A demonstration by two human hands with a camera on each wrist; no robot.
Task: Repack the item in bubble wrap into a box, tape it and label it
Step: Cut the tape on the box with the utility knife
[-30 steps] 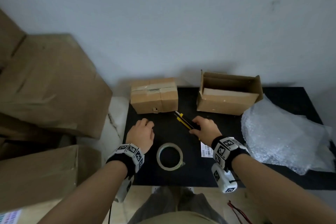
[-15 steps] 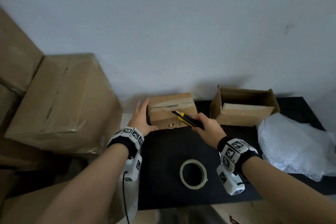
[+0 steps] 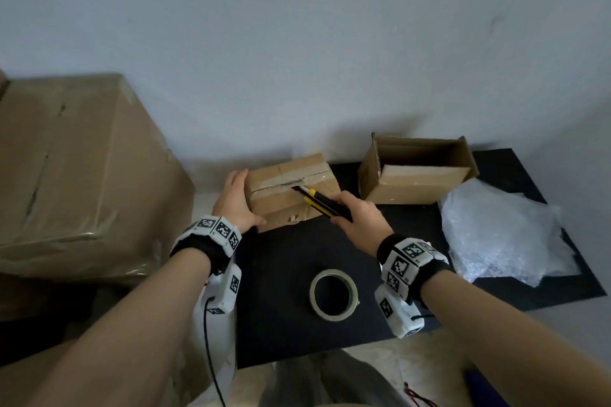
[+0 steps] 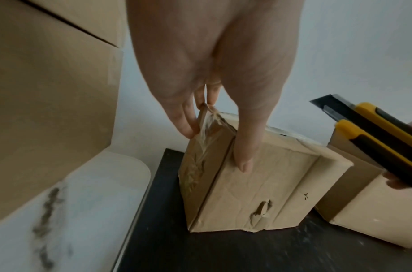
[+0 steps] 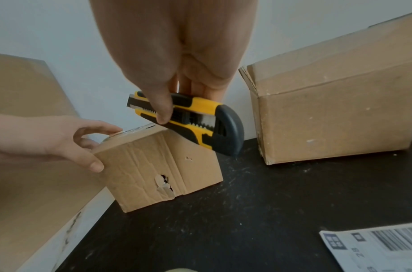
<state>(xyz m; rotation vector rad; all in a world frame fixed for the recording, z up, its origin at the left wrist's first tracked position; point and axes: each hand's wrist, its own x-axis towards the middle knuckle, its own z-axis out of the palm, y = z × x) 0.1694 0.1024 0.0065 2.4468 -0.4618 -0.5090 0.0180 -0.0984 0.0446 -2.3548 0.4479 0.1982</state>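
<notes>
Blade of the utility knife (image 3: 322,203), gripped by the right hand (image 3: 358,220), meets the sealed box's (image 3: 291,193) tape seam; left hand (image 3: 236,201), at nine o'clock, clasps its side to steady it.

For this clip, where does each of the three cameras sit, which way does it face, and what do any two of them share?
Head: worn high, looking forward and down at the black mat; both forearms show.
Left wrist: looks along the left hand steadying the taped brown cardboard box.
Right wrist: looks along the right hand gripping the yellow-and-black utility knife.
Shared: both wrist views show the box and knife.
</notes>
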